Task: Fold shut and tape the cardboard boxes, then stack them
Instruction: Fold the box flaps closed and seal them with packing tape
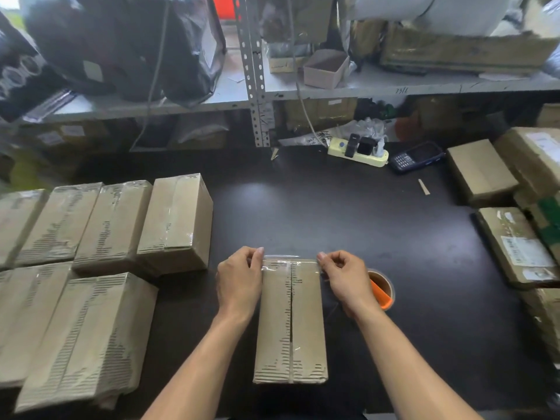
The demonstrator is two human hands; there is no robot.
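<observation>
Taped brown cardboard boxes [100, 256] crowd left edge of black tabletop [333, 213]. Left hand [239, 280] and right hand [345, 277] pinch clear tape strip [281, 258] across far end of long cardboard box [291, 322], near front edge. Tape roll [382, 288] just right. Grey metal shelf [363, 84] behind.

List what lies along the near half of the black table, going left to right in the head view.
Taped boxes → left hand → box being taped with a clear tape strip stretched across its far end → right hand → tape roll → labelled parcel.
</observation>
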